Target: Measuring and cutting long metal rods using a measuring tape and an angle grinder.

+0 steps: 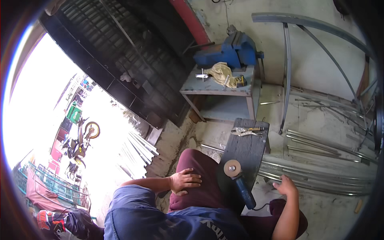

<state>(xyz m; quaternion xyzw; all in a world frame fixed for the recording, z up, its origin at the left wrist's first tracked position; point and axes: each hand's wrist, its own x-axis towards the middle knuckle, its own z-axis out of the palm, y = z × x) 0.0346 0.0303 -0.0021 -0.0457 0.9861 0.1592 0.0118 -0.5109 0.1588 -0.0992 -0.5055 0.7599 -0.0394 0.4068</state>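
Note:
My left hand (186,182) lies flat on my thigh in maroon trousers, fingers spread, holding nothing. Above the floor on my right side, my right hand (286,186) has its thumb apart from its fingers. It is nearest to a bundle of shiny metal tubes (312,180); whether the fingertips touch them I cannot tell. Between my legs is a dark wooden bench (244,150). A blue angle grinder (244,192) with a tan disc (232,168) lies on it, its cord running right. Locking pliers (246,133) rest at the bench's far end.
A blue bench vise (228,52) stands on a grey metal table (216,89) with a beige cloth (221,73). Welded steel framing (287,76) leans by the wall. More tubes (320,148) lie on the floor at right. A motorcycle (80,140) stands outside, left.

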